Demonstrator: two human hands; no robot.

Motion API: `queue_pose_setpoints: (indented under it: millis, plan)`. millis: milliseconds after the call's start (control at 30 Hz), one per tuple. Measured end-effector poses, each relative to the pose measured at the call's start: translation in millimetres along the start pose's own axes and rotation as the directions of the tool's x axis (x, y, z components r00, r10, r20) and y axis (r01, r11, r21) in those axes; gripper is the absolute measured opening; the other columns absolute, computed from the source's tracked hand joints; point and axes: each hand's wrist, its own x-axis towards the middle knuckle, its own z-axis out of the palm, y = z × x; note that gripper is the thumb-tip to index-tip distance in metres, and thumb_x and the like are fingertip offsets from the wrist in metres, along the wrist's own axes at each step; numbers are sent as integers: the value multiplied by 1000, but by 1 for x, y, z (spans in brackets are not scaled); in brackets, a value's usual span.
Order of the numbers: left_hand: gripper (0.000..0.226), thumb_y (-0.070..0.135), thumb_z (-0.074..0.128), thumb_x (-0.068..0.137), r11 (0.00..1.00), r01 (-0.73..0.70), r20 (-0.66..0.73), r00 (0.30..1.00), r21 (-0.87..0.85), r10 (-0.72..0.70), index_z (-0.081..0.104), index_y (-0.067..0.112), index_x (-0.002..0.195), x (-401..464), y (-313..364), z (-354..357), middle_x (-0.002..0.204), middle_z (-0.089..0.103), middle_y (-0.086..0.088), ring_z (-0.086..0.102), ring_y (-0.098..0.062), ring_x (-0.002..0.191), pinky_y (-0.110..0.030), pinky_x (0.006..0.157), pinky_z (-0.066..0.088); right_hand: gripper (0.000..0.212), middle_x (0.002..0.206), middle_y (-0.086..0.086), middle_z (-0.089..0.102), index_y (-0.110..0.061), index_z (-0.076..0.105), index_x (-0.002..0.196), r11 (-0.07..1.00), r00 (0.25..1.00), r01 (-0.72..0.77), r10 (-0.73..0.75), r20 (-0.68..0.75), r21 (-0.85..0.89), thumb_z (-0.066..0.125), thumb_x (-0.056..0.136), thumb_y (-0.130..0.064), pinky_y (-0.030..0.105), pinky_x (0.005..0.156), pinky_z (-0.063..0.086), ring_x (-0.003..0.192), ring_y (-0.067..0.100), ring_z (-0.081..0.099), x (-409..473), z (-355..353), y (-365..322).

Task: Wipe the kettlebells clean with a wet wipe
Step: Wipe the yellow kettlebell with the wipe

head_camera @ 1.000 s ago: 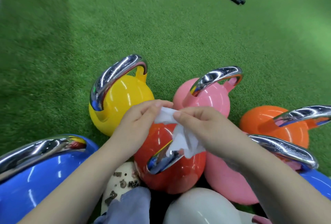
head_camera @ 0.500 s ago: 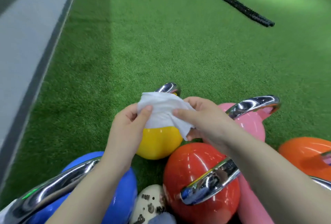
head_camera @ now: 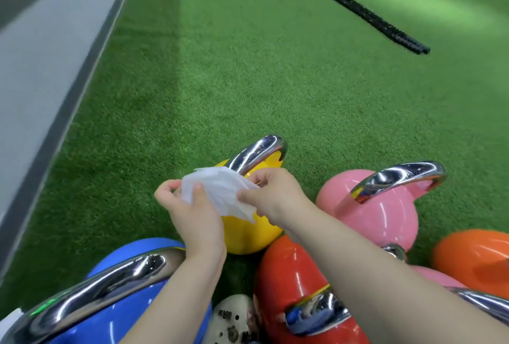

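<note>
Several glossy kettlebells with chrome handles stand together on green turf: a yellow kettlebell [head_camera: 249, 236], a pink kettlebell [head_camera: 385, 222], a red kettlebell [head_camera: 286, 280], a blue kettlebell [head_camera: 132, 255] and an orange kettlebell [head_camera: 476, 258]. A white wet wipe [head_camera: 220, 192] is stretched between my hands just above the yellow one, in front of its handle. My left hand [head_camera: 192, 217] pinches the wipe's left edge. My right hand [head_camera: 275, 197] pinches its right edge. Both forearms partly hide the yellow and red kettlebells.
A black battle rope [head_camera: 358, 10] lies across the turf at the far right. A grey floor strip [head_camera: 41, 54] borders the turf on the left. A white shoe with charms [head_camera: 234, 319] shows at the bottom, between the blue and red kettlebells.
Both hands carried the wipe from over the red kettlebell to above the yellow one and spread it out. The view tilted up and left, bringing the grey floor strip into sight.
</note>
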Motion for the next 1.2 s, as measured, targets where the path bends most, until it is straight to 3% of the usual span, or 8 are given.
queue_pose_setpoints:
  millis: [167, 300, 500, 633, 767, 867, 1033, 1200]
  plan:
    - [33, -5, 39, 89, 994, -83, 3, 997, 66, 83, 47, 26, 79, 0, -17, -1, 85, 54, 6, 49, -11, 86, -30, 84, 40, 25, 59, 4, 60, -18, 50, 62, 996, 999, -38, 41, 25, -79, 56, 79, 0, 30, 55, 54, 63, 24, 67, 2, 7, 1]
    - [27, 0, 39, 91, 991, -84, -20, 996, 103, 87, 56, 18, 101, 4, -26, 1, 109, 50, 4, 48, -16, 110, -27, 99, 35, 21, 79, 14, 71, -19, 54, 57, 989, 1000, -17, 18, 8, -146, 65, 73, -10, 46, 76, 56, 82, 30, 68, 7, 12, 4]
    - [27, 7, 45, 94, 945, -107, -23, 993, 309, 119, 67, 15, 107, -3, -45, 5, 140, 35, -9, 30, -24, 129, -33, 107, 18, 17, 84, 18, 71, -9, 64, 65, 983, 1000, -9, 11, 8, -186, 63, 80, -18, 46, 83, 53, 89, 33, 65, 11, 15, 5]
    - [32, -7, 44, 91, 933, -201, 10, 978, 297, 207, 65, 4, 111, -6, -54, 0, 127, 43, -17, 39, -19, 111, -22, 99, 26, 27, 93, 26, 68, 7, 66, 85, 962, 1000, 14, -8, 25, -274, 58, 86, -18, 43, 80, 51, 76, 33, 58, 16, 17, 6]
    - [43, -11, 37, 90, 972, -122, 165, 982, 201, 89, 50, 1, 128, -9, -59, -3, 128, 48, -15, 46, -19, 116, -14, 97, 30, 29, 94, 26, 67, 9, 65, 90, 944, 999, 24, -15, 30, -330, 55, 88, -18, 37, 69, 48, 71, 23, 48, 21, 16, 10]
    - [55, -5, 46, 86, 963, -84, 259, 966, 255, 16, 38, 8, 139, -11, -69, -5, 135, 45, -13, 44, -24, 124, -29, 105, 33, 23, 100, 14, 67, -6, 69, 101, 884, 993, 81, -31, 117, -460, 51, 90, -16, 27, 71, 40, 91, 24, 57, 21, 13, 10]
    - [54, 4, 56, 88, 963, -98, 234, 971, 250, 38, 38, 7, 138, -11, -82, -1, 132, 48, -12, 48, -22, 119, -11, 90, 30, 48, 152, 4, 29, -15, 36, 142, 633, 952, 252, -26, 305, -732, 43, 94, -11, 23, 101, 30, 135, 20, 35, 20, 5, 15]
    - [44, -9, 55, 80, 951, -158, 133, 983, 267, 126, 43, -6, 122, -9, -81, 19, 119, 47, -22, 43, -37, 114, -28, 96, 29, 57, 158, 0, -1, -18, 29, 144, 461, 912, 344, 44, 408, -818, 34, 90, 2, 29, 96, 38, 132, 24, 39, 17, 1, 13]
